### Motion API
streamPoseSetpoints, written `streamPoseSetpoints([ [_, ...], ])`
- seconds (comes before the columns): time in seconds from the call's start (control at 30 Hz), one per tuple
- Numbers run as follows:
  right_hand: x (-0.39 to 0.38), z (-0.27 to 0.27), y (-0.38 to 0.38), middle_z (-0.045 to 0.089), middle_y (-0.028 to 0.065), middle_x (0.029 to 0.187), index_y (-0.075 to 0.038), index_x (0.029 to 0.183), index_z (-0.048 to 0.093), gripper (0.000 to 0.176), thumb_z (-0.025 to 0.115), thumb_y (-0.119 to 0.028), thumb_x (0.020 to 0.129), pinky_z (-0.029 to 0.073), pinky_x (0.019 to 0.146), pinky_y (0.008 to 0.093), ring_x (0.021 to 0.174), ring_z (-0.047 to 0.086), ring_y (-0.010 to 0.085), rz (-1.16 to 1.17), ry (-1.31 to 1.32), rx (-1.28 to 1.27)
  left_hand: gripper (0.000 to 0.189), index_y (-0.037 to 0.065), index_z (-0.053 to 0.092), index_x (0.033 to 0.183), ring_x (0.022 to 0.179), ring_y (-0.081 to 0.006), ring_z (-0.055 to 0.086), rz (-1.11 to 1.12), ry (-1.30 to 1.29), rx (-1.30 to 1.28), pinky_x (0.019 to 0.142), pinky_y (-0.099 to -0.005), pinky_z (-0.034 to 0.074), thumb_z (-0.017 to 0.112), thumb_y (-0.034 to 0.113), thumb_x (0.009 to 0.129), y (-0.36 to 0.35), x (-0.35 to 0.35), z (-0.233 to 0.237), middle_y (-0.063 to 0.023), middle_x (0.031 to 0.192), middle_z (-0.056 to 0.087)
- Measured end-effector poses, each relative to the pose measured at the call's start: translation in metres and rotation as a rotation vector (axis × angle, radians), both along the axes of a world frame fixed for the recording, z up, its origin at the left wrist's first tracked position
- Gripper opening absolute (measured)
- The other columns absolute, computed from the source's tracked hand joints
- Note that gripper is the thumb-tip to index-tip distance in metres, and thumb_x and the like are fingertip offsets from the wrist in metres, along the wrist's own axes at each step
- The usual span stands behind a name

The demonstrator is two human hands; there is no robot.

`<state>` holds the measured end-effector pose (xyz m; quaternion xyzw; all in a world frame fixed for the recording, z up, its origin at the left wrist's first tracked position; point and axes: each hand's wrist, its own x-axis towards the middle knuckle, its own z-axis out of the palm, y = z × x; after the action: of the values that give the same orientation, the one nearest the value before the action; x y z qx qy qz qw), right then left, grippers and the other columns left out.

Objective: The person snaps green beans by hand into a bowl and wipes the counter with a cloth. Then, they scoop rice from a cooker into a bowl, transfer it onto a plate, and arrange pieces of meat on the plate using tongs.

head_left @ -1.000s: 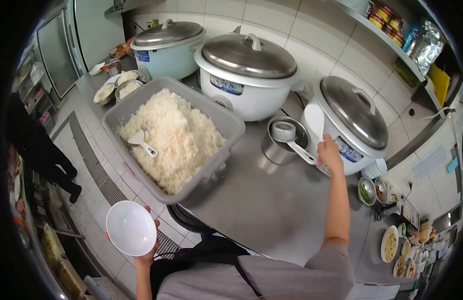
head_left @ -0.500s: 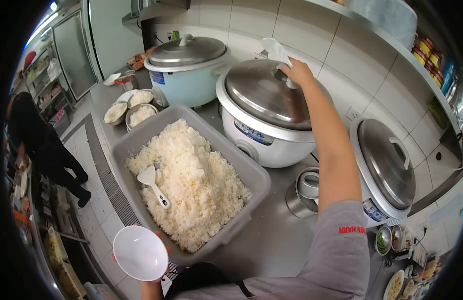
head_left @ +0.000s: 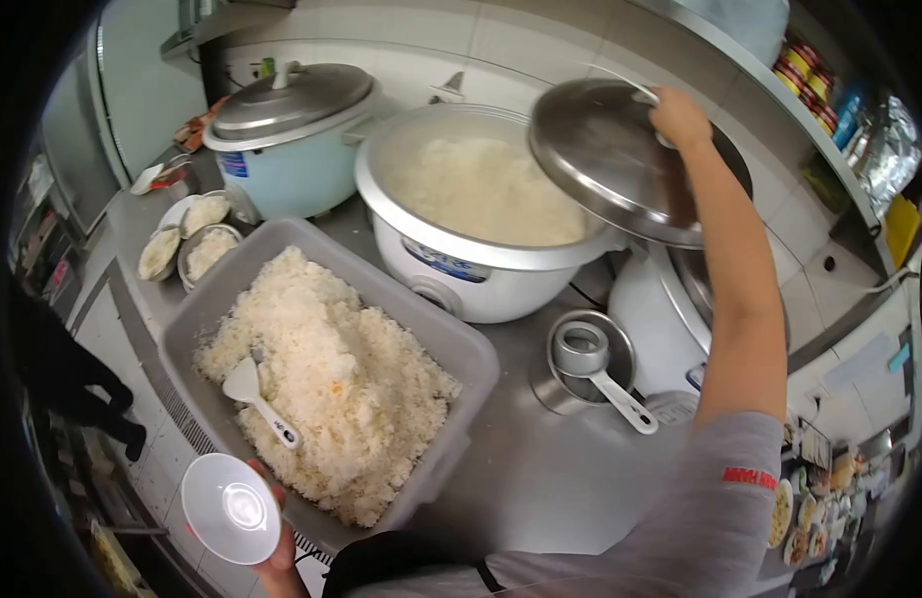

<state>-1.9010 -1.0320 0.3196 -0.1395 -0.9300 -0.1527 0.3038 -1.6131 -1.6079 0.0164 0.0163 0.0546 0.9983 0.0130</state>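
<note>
Right hand [head_left: 682, 120] clamped on a tilted metal lid [head_left: 612, 149], left hand [head_left: 279, 548] around a white bowl [head_left: 230, 508].

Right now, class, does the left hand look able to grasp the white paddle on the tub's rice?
Probably not: the white paddle lies with its handle uncovered, but the left hand holds a white bowl, which would likely need setting down first.

White bowl [head_left: 232, 509], perhaps black trousers [head_left: 67, 369]
</note>
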Motion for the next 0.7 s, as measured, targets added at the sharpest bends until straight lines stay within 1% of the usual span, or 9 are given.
streamPoseSetpoints([
  [0.07,0.041,-0.004,0.056,0.06,0.0195,0.097,-0.005,0.096,0.06,0.026,0.048,-0.013,0.074,0.045,0.081,0.0434,0.093,0.056,0.0356,-0.11,-0.024,0.018,0.078,0.009,0.031,0.133,0.129,-0.0348,0.02,0.079,-0.003,-0.095,0.099,-0.0542,0.029,0.047,0.061,0.078,-0.002,-0.005,-0.004,-0.0181,0.136,0.03],
  [0.17,0.095,-0.021,0.112,0.06,0.0201,0.094,-0.005,0.095,0.06,0.026,0.048,-0.012,0.073,0.046,0.079,0.0439,0.091,0.057,0.0359,-0.198,-0.072,0.028,0.077,0.014,0.027,0.135,0.128,-0.0388,0.02,0.005,0.04,-0.031,0.094,-0.0547,0.035,0.047,0.061,0.078,0.017,-0.029,0.012,-0.015,0.139,0.026],
  [0.33,0.131,-0.052,0.11,0.061,0.0193,0.093,-0.005,0.095,0.06,0.025,0.048,-0.011,0.074,0.047,0.078,0.0429,0.091,0.058,0.0349,-0.35,-0.131,-0.051,0.075,0.019,0.023,0.137,0.127,-0.0423,0.019,-0.228,0.262,0.102,0.09,-0.0552,0.04,0.047,0.061,0.078,0.04,-0.07,0.038,-0.0121,0.141,0.021],
  [0.37,0.132,-0.056,0.103,0.061,0.0193,0.095,-0.006,0.097,0.061,0.026,0.047,-0.01,0.074,0.047,0.079,0.043,0.092,0.058,0.0346,-0.371,-0.144,-0.065,0.073,0.024,0.024,0.136,0.125,-0.0457,0.019,-0.224,0.236,0.089,0.085,-0.0567,0.043,0.045,0.062,0.078,0.047,-0.079,0.047,-0.0097,0.142,0.019],
  [0.47,0.125,-0.073,0.115,0.06,0.0193,0.097,-0.006,0.099,0.06,0.028,0.048,-0.012,0.075,0.046,0.081,0.0431,0.093,0.058,0.0339,-0.35,-0.141,-0.092,0.072,0.023,0.027,0.134,0.124,-0.0466,0.02,-0.208,0.299,-0.091,0.08,-0.0574,0.046,0.043,0.065,0.077,0.057,-0.115,0.056,-0.0092,0.139,0.024],
  [0.53,0.126,-0.073,0.116,0.06,0.0191,0.098,-0.006,0.1,0.06,0.028,0.048,-0.014,0.075,0.046,0.081,0.0431,0.093,0.058,0.0336,-0.348,-0.153,-0.103,0.069,0.023,0.028,0.134,0.128,-0.04,0.014,-0.258,0.435,-0.15,0.086,-0.056,0.043,0.045,0.061,0.079,0.061,-0.136,0.066,-0.0104,0.14,0.022],
  [0.57,0.126,-0.071,0.115,0.06,0.0189,0.099,-0.006,0.101,0.06,0.029,0.049,-0.016,0.076,0.046,0.082,0.043,0.093,0.058,0.0334,-0.355,-0.163,-0.109,0.069,0.023,0.028,0.134,0.128,-0.04,0.014,-0.244,0.43,-0.153,0.086,-0.056,0.043,0.045,0.061,0.079,0.066,-0.144,0.073,-0.0104,0.14,0.022],
  [0.63,0.129,-0.064,0.108,0.06,0.0194,0.099,-0.006,0.101,0.059,0.03,0.05,-0.02,0.076,0.046,0.082,0.043,0.093,0.058,0.0346,-0.335,-0.191,-0.094,0.075,0.02,0.03,0.132,0.121,-0.0472,0.027,-0.181,0.267,-0.171,0.071,-0.0545,0.052,0.042,0.068,0.075,0.078,-0.154,0.086,-0.0123,0.133,0.033],
  [0.7,0.116,-0.057,0.107,0.055,0.0228,0.105,-0.005,0.104,0.056,0.036,0.05,-0.028,0.078,0.044,0.083,0.0434,0.096,0.055,0.039,-0.386,-0.216,-0.052,0.075,0.019,0.03,0.132,0.12,-0.0473,0.029,-0.173,0.232,-0.157,0.071,-0.0546,0.052,0.043,0.067,0.075,0.083,-0.164,0.09,-0.0136,0.132,0.034],
])
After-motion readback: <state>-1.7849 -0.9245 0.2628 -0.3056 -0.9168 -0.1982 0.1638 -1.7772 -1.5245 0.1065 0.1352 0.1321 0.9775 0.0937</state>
